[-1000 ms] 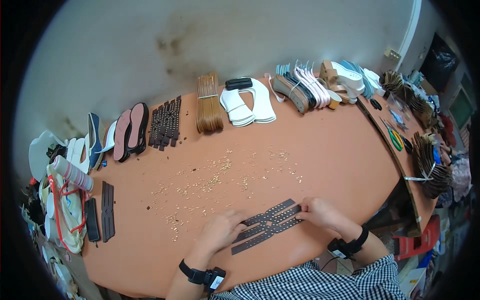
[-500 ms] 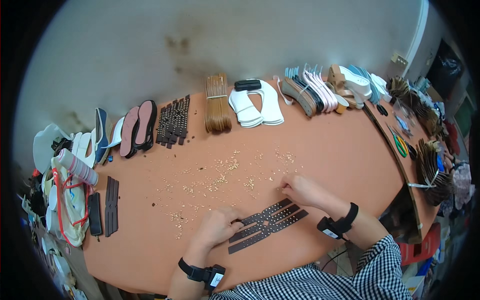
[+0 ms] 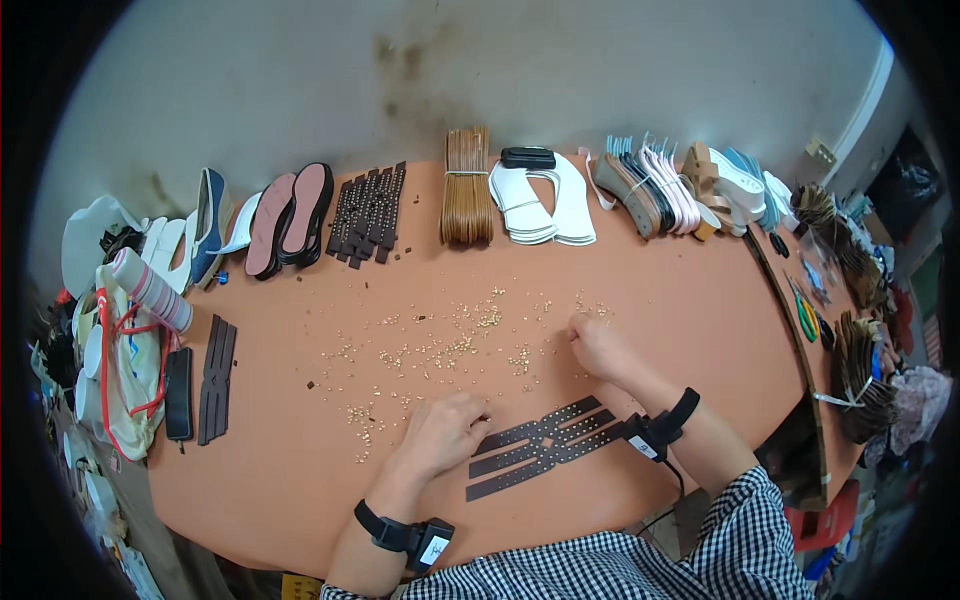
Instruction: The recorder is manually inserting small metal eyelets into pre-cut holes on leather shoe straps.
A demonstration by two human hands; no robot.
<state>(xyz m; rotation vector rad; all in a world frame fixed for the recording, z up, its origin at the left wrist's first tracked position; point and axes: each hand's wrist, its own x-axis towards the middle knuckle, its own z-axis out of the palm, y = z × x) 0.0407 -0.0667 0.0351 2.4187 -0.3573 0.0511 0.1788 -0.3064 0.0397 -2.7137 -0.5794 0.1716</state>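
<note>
A dark brown shoe upper piece [image 3: 545, 457], cut into several straps and dotted with small gold studs, lies flat in front of me, with a small square hole at its middle. My left hand [image 3: 443, 433] is at the piece's upper left strap end, its fingers curled together; anything between them is hidden. Beyond the piece, my right hand [image 3: 600, 350] is closed above the table beside scattered gold studs [image 3: 455, 345]. Its fingertips are pressed together, and what they hold, if anything, is too small to make out.
The orange-brown table [image 3: 300, 500] carries a stack of studded dark straps [image 3: 368, 215], pink insoles [image 3: 270, 225], bundled brown strips [image 3: 466, 200] and white cutouts [image 3: 520, 205] along the back. Plain dark straps [image 3: 216, 385] and a black case [image 3: 178, 393] lie left. Wedge soles [image 3: 630, 190] stand back right; scissors [image 3: 803, 308] lie right.
My right hand has moved away from the shoe upper piece, outward to the loose studs. My left hand has shifted slightly back from the strap end. The whole view has shifted a little.
</note>
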